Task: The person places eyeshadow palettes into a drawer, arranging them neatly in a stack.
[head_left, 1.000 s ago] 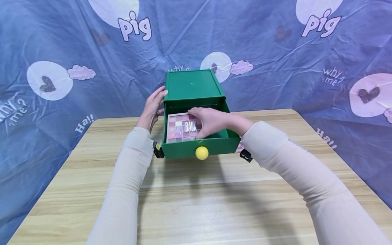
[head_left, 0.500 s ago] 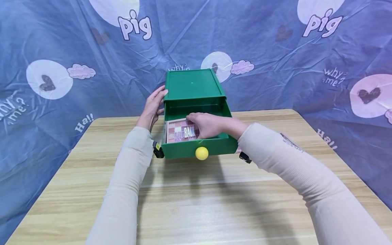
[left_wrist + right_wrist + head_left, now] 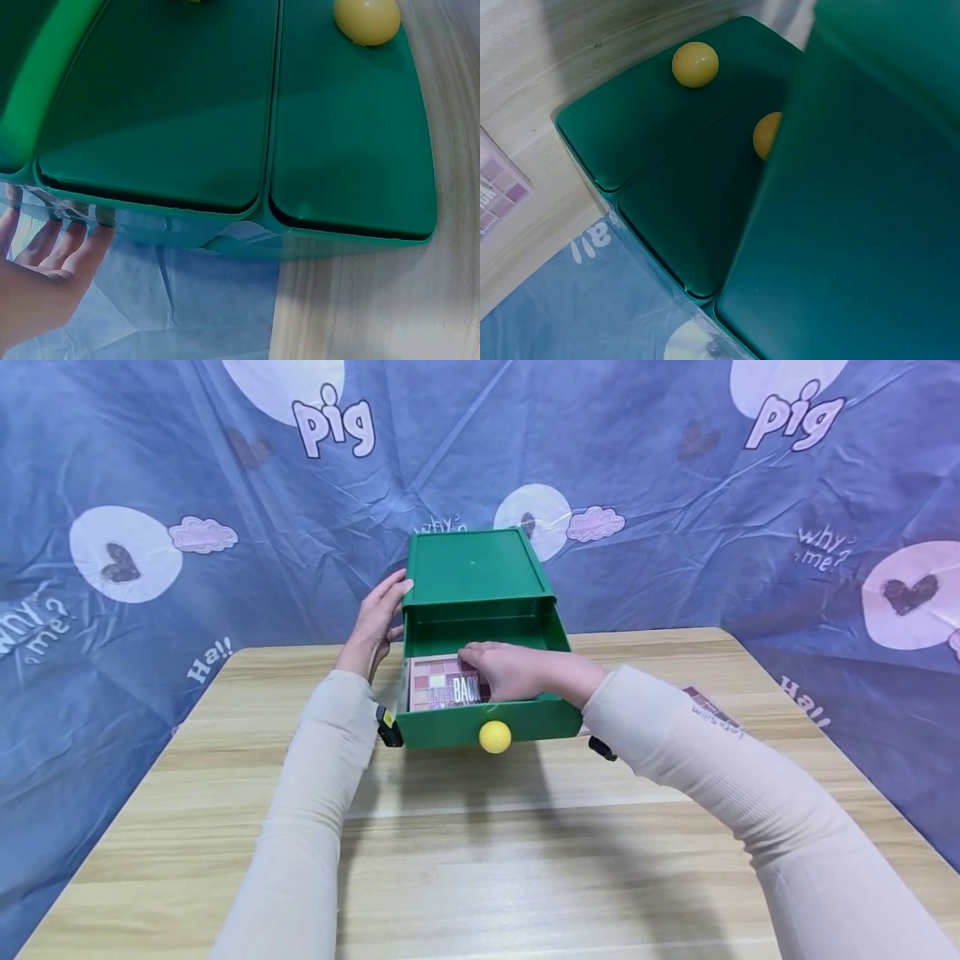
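A green drawer cabinet (image 3: 476, 564) stands on the table with its top drawer (image 3: 435, 729) pulled out. Inside the drawer, at its left front, lies an eyeshadow palette (image 3: 433, 685) with rows of pink and brown squares and white lettering. My right hand (image 3: 513, 672) reaches into the drawer and pinches the palette's right part; some fingertips are hidden, and the right wrist view does not show this hand. Against the cabinet's left side, near its top edge, rests my left hand (image 3: 375, 614). In the left wrist view its fingers (image 3: 90, 251) are extended along the cabinet's side.
A yellow round knob (image 3: 495, 737) sits on the drawer front. Below are closed drawers (image 3: 157, 112) with similar knobs (image 3: 695, 64). Another palette (image 3: 708, 706) lies on the table beyond my right sleeve, and a pink palette (image 3: 496, 187) lies beside the cabinet. A blue printed cloth (image 3: 300, 527) hangs behind.
My right hand has lowered with the palette, which now sits deeper in the drawer near its front. My left hand has stayed at the cabinet's side.
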`<control>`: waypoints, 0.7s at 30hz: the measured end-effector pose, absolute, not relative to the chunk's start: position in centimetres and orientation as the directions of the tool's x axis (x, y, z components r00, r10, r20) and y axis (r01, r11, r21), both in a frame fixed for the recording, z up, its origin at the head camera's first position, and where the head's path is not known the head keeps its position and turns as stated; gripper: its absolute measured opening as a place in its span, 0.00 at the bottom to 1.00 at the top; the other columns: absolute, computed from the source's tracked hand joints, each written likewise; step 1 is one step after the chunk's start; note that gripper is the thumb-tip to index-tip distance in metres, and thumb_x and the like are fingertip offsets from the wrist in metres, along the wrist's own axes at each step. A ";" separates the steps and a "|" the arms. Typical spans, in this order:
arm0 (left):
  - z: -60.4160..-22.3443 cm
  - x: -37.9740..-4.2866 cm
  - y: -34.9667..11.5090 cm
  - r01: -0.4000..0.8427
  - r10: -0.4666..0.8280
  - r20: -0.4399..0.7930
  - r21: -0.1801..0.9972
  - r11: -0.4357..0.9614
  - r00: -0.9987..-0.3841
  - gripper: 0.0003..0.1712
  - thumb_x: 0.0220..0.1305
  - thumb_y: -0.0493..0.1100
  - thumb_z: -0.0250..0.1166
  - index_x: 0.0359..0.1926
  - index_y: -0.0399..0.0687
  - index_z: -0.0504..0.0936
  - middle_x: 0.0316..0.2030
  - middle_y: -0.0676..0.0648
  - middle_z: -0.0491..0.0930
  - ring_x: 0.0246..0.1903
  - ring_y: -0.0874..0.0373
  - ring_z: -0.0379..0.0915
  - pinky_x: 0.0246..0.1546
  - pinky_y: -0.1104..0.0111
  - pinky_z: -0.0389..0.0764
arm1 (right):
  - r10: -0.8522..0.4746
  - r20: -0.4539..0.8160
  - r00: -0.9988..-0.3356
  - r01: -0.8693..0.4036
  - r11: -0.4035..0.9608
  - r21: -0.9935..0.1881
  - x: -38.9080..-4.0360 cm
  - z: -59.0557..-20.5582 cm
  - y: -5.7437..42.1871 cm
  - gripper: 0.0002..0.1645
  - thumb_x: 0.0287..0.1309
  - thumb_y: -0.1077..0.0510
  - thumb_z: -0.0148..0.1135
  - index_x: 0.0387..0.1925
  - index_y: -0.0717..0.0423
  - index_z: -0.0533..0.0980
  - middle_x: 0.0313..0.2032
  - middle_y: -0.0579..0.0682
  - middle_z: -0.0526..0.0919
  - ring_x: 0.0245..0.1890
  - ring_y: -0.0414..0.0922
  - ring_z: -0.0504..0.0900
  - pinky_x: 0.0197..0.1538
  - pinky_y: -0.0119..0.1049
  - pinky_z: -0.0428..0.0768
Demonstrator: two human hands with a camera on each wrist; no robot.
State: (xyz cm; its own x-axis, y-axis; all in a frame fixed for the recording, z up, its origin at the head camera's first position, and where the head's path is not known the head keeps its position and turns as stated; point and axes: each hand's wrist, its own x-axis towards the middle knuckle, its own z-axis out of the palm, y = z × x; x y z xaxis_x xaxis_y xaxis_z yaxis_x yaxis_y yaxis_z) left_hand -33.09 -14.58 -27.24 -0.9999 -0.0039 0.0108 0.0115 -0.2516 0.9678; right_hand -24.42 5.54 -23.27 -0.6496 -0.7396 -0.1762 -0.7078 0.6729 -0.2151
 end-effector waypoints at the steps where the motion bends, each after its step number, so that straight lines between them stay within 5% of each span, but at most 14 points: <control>1: -27.2 -33.1 -14.6 0.010 -0.002 0.010 0.968 -0.252 -1.000 0.30 0.51 0.50 0.61 0.58 0.57 0.67 0.54 0.49 0.67 0.52 0.58 0.62 0.47 0.56 0.63 | -0.739 -0.177 -0.650 -0.707 0.673 -0.215 -24.4 -23.2 5.5 0.48 0.44 0.49 0.64 0.60 0.69 0.54 0.59 0.60 0.58 0.58 0.51 0.56 0.57 0.38 0.55; 21: -27.4 -33.1 -14.7 0.014 0.010 0.017 0.971 -0.238 -1.000 0.30 0.52 0.50 0.61 0.58 0.57 0.66 0.54 0.49 0.67 0.52 0.59 0.62 0.47 0.56 0.62 | -0.700 -0.040 -0.713 -0.631 0.666 -0.398 -24.0 -18.1 8.1 0.56 0.40 0.38 0.62 0.64 0.60 0.48 0.61 0.53 0.55 0.61 0.45 0.52 0.57 0.37 0.54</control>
